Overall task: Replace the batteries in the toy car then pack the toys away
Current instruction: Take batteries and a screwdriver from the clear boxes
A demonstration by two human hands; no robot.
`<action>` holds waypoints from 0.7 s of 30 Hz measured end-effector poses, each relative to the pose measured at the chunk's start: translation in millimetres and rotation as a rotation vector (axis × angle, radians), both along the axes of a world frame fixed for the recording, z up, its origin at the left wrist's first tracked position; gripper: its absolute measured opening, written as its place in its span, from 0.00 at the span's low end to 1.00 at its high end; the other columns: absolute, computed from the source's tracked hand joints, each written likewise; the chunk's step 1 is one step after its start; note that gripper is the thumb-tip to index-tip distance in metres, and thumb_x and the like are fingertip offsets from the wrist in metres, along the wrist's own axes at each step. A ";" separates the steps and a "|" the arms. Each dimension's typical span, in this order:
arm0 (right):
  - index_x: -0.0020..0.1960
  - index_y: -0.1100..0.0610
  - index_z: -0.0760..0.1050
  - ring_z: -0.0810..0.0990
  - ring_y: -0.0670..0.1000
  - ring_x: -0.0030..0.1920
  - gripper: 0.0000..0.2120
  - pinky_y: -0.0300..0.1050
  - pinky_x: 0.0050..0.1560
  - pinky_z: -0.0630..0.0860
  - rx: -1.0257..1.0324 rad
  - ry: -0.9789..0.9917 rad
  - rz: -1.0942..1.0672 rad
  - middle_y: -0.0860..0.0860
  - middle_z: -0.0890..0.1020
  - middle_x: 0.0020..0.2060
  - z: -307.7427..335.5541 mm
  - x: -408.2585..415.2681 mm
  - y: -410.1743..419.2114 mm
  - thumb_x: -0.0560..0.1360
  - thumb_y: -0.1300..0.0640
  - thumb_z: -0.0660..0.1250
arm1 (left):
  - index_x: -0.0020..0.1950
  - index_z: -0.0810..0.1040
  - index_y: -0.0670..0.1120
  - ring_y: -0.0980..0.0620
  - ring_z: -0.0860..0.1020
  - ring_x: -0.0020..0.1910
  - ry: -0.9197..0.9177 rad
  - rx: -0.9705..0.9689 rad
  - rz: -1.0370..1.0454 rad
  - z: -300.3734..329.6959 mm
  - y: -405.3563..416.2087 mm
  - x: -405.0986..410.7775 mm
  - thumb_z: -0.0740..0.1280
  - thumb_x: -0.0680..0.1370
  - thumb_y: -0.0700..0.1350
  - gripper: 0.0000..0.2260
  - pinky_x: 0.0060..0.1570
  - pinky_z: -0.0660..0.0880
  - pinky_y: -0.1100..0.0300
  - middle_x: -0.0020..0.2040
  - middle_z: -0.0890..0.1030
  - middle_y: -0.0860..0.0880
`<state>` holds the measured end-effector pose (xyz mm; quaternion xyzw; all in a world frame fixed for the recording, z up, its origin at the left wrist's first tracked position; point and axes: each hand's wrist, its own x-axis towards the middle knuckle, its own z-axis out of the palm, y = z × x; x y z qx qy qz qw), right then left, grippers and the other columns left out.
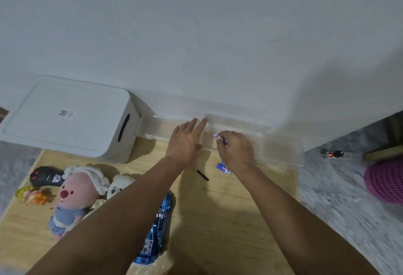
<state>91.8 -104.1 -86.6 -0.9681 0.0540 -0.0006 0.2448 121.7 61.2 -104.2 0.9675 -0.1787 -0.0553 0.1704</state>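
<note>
On the desk (218,209) are 2 hands: the left hand (184,141) and the right hand (236,150). 1 battery (219,137) sits in the right one, with more batteries (224,166), count unclear, near it. Also 1 blue toy car (156,231), 1 pink plush (74,194), 1 white plush (120,184), 1 black remote (46,176), 1 white box (69,117), 1 clear bin (281,150).

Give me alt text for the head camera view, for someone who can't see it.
A person's right hand pinches a battery over a clear plastic box on a wooden table, while the left hand reaches flat toward it. A blue toy car and plush toys lie nearby.
</note>
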 end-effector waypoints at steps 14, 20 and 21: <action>0.47 0.56 0.80 0.79 0.58 0.42 0.05 0.45 0.37 0.65 -0.026 0.039 -0.152 0.53 0.83 0.40 -38.6 -62.7 -29.0 0.76 0.58 0.65 | 0.53 0.80 0.40 0.36 0.76 0.62 -0.194 -0.048 -0.060 7.3 -6.8 -12.3 0.78 0.60 0.33 0.23 0.56 0.77 0.45 0.66 0.76 0.40; 0.51 0.57 0.81 0.78 0.58 0.49 0.10 0.48 0.42 0.70 -0.034 0.074 -0.115 0.54 0.83 0.44 -49.8 -61.0 -31.8 0.78 0.59 0.61 | 0.37 0.75 0.42 0.38 0.77 0.63 -0.155 -0.099 -0.072 5.3 -6.2 -20.4 0.78 0.62 0.36 0.13 0.57 0.77 0.45 0.62 0.79 0.40; 0.50 0.57 0.81 0.78 0.58 0.49 0.10 0.47 0.41 0.69 -0.035 0.074 -0.105 0.54 0.83 0.43 -50.7 -60.8 -32.4 0.78 0.59 0.61 | 0.36 0.74 0.42 0.38 0.77 0.63 -0.150 -0.108 -0.079 5.1 -5.3 -21.4 0.78 0.62 0.36 0.13 0.57 0.77 0.45 0.61 0.80 0.40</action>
